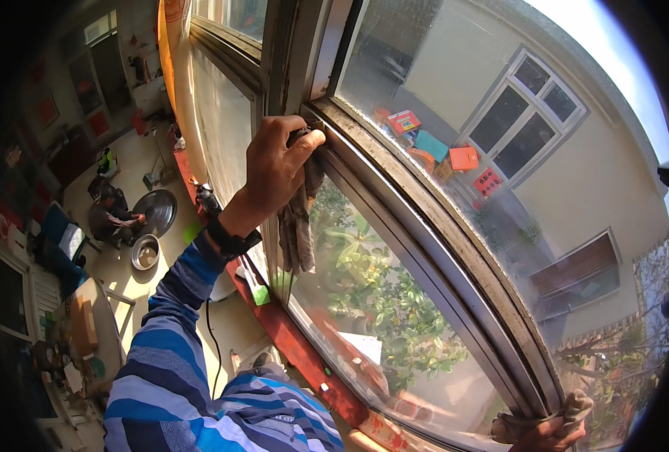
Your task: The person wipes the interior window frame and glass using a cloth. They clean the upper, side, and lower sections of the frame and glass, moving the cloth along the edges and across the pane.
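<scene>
My left hand [275, 161], with a dark band at the wrist, pinches a dirty grey cloth [299, 229] against the upper left corner of a metal sliding window frame [419, 226]. The cloth hangs down over the glass edge. At the lower right, my right hand [554, 435] grips another greyish cloth [576, 408] around the far end of the same frame; part of this hand is cut off by the picture's edge. Brown dirt marks the ledge [368, 127] above the frame rail. Behind the lower glass pane, green leaves are visible.
A red window sill [295, 344] below bears a green-and-white scraper-like tool [255, 288] and small items. An orange curtain [166, 51] hangs at the left. On the floor, a person [108, 214] sits beside a large dark basin [156, 212] and a metal bowl [145, 252]. A black cable [213, 339] hangs nearby.
</scene>
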{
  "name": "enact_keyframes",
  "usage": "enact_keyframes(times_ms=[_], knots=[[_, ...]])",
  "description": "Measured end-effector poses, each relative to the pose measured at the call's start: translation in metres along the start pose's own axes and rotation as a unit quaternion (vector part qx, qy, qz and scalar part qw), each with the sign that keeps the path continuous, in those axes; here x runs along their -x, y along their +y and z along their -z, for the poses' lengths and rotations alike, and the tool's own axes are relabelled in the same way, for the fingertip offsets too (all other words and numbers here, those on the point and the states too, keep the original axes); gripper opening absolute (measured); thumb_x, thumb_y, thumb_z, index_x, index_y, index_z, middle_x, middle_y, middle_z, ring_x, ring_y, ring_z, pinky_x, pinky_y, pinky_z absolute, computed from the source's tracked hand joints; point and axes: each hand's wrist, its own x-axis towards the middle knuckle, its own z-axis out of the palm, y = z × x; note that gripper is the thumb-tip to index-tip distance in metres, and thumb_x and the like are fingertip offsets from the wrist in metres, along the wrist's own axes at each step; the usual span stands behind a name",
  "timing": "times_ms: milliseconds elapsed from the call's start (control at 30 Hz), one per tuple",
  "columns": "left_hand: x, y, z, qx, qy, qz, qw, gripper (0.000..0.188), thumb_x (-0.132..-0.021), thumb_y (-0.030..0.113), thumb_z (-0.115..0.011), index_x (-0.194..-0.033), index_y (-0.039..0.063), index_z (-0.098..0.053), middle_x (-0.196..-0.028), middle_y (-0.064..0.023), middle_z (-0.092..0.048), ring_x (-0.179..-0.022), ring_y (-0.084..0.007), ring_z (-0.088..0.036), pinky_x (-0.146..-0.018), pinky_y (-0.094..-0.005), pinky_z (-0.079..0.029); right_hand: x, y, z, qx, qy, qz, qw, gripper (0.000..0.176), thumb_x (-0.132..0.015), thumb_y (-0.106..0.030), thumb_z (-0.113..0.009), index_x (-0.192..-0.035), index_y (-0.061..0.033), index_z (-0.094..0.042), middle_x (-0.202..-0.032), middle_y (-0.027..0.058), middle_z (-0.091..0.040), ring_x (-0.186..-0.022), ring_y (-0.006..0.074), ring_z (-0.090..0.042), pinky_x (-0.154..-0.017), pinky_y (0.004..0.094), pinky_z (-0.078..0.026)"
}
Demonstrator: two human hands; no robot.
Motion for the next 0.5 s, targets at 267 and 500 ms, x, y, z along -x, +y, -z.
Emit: enact_keyframes(times_ms=[267,500], knots=[[0.006,-0.04,-0.005,-0.036,0.0,0.052,0.998,0.048,-0.071,-0.011,-0.066,-0.113,0.01,-0.074,-0.11,-0.0127,-0.062,-0.101,-0.0357,-0.061,-0.083,-0.0443,-0.053,0.0,-0.005,0.0,-0.009,0.024,-0.03,0.999,0.058,-0.09,-0.035,-0.078,-0.117,0.0128,-0.06,-0.093,0.0253,-0.071,-0.078,0.0435,-0.071,-0.069,0.0519,-0.057],[0.007,-0.021,-0.007,-0.005,0.002,0.102,0.995,0.045,-0.073,-0.013,-0.063,-0.113,0.007,-0.074,-0.11,-0.0141,-0.062,-0.101,-0.0372,-0.06,-0.083,-0.0452,-0.053,-0.008,-0.014,-0.001,-0.042,0.029,-0.048,0.998,0.048,-0.093,-0.032,-0.075,-0.117,0.0082,-0.065,-0.096,0.0243,-0.07,-0.08,0.0409,-0.072,-0.069,0.0496,-0.058]])
